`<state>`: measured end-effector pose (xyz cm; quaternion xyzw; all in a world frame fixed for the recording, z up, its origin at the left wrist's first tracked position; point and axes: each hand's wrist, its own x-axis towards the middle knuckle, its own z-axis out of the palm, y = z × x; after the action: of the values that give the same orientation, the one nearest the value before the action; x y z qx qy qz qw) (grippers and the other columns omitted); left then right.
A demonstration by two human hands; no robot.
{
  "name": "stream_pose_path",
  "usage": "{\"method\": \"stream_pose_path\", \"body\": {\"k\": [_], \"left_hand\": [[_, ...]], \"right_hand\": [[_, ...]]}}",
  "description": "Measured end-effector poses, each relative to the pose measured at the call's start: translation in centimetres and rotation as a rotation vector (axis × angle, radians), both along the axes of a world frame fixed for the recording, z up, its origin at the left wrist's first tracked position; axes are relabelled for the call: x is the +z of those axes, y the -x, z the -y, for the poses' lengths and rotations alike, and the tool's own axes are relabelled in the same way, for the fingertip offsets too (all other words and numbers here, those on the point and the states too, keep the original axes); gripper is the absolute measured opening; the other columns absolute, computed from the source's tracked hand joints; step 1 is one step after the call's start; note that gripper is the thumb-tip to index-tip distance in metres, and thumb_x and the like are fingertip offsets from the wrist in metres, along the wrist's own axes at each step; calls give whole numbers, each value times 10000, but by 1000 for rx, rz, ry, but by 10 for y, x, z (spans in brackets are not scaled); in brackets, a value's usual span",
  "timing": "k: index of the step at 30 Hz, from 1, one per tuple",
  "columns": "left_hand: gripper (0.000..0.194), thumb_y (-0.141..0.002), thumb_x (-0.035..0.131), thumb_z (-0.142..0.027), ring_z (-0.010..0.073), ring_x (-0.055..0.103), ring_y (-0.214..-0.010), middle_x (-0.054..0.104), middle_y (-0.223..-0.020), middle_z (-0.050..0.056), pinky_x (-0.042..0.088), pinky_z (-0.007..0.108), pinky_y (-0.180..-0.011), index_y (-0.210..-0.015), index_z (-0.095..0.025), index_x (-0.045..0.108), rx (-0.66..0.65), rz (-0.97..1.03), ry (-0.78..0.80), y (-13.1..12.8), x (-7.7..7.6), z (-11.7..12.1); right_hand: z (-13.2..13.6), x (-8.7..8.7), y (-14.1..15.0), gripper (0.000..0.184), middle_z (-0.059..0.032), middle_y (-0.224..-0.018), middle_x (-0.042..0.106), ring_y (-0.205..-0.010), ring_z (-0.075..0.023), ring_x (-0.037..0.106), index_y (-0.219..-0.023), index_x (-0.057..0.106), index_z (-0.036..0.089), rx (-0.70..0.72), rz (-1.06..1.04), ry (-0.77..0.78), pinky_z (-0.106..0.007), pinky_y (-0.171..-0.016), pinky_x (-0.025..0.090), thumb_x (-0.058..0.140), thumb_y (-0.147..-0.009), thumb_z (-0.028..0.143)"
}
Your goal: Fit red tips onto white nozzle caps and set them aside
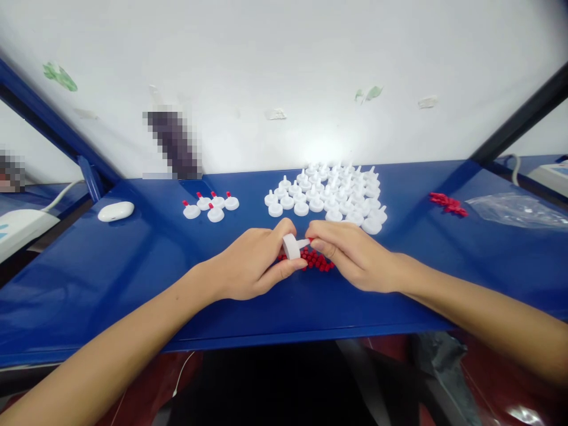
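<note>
My left hand (261, 260) grips a white nozzle cap (291, 246) by its round base, tilted so the spout points right. At the spout's end, my right hand (355, 254) pinches a small red tip cap (311, 240), which touches or covers the spout's end; I cannot tell how far on it is. Under both hands lies a pile of small red tip caps (317, 260), partly hidden by the fingers. Behind them stand many white nozzle caps (316, 204) with bare spouts. To the left, several white nozzle caps with red tips (215, 214) stand in a group.
A white earbud case (116, 211) lies on the left of the blue table (266, 319). Red pieces (449, 204) and a clear plastic bag (519, 211) lie on the right. White power strips stand at both sides. A white wall rises behind.
</note>
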<state>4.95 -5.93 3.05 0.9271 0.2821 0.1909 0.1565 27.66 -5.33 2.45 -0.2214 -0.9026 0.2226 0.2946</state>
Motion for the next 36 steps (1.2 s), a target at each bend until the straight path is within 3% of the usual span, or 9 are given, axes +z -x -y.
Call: {"method": "stream_pose_path", "body": {"k": [4, 12, 16, 19, 27, 36], "left_hand": [[320, -1008, 340, -482, 111, 407, -546, 448, -693, -36, 349, 281, -552, -880, -195, 398, -19, 94, 208, -3, 2, 5], [383, -1016, 294, -501, 128, 406, -676, 421, -771, -3, 414, 299, -641, -826, -191, 414, -57, 228, 445, -8, 2, 10], [411, -1010, 285, -525, 125, 370, -674, 391, -756, -6, 391, 298, -637, -799, -191, 399, -78, 310, 625, -12, 2, 13], [411, -1011, 286, -525, 121, 361, -672, 377, -747, -11, 381, 290, -631, -790, -193, 385, -69, 354, 702, -14, 3, 14], [340, -984, 417, -474, 101, 353, -594, 395, -675, -42, 315, 263, -556, -809, -182, 439, 5, 258, 400, -7, 4, 5], [231, -888, 564, -397, 116, 445, -624, 510, -736, -17, 357, 262, -585, -890, -173, 509, -22, 132, -158, -1, -4, -5]], "right_hand": [[0, -2, -2, 157, 14, -756, 451, -626, -118, 395, -873, 433, 205, -11, 20, -197, -247, -585, 335, 358, -1004, 165], [-5, -3, -3, 229, -11, -710, 396, -643, -167, 307, -846, 465, 209, -61, 70, -676, -305, -599, 315, 326, -955, 64], [-6, -2, -4, 212, -24, -726, 418, -663, -175, 331, -889, 485, 198, -55, 47, -756, -317, -615, 337, 338, -945, 55], [-6, -2, -4, 199, -19, -723, 420, -666, -175, 353, -884, 480, 202, -72, 38, -732, -314, -617, 345, 348, -951, 69], [-3, -2, 1, 164, -39, -789, 513, -705, -166, 430, -948, 479, 169, -62, 98, -525, -296, -659, 394, 343, -1025, 221], [-4, -1, 1, 251, -22, -768, 521, -675, -149, 428, -921, 527, 168, -42, 147, -497, -284, -672, 379, 345, -1046, 288]]}}
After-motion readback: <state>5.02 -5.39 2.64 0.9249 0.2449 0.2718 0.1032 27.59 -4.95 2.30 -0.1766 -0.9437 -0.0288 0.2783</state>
